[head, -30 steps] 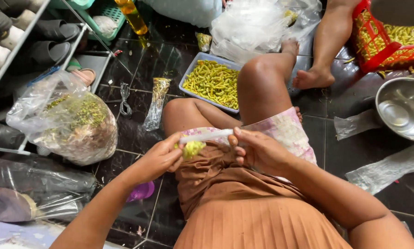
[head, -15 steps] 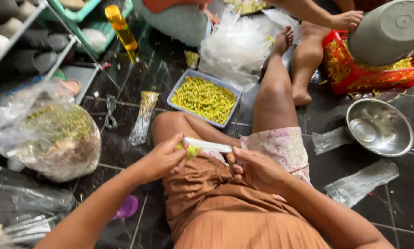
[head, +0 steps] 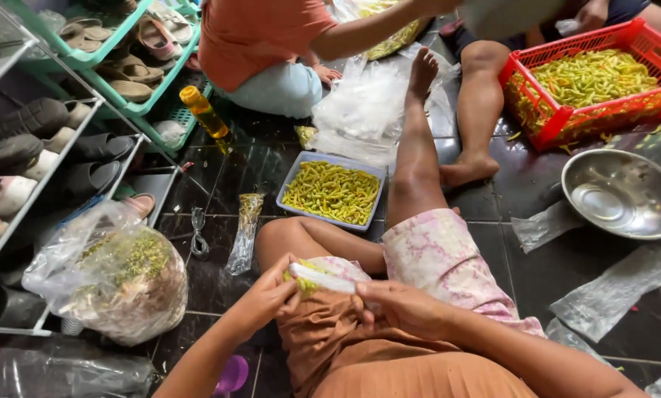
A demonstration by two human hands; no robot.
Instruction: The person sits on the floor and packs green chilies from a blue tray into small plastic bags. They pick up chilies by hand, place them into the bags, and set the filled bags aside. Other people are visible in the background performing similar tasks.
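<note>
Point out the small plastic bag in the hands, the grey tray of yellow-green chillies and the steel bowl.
small plastic bag [head: 323, 279], head view, its white middle.
grey tray [head: 330, 160], head view, far rim.
steel bowl [head: 651, 217], head view, near wall.

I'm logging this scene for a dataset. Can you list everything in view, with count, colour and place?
small bag: one, clear, with yellow-green chillies, held over the lap
tray: one, grey-blue, chillies, floor centre
crate: one, red, chillies, top right
bowl: one, steel, right
big bag: one, clear, left
bottle: one, yellow, top left
shoe racks: green and white, left
other people: two, top
left hand: on small bag
right hand: on small bag
</note>
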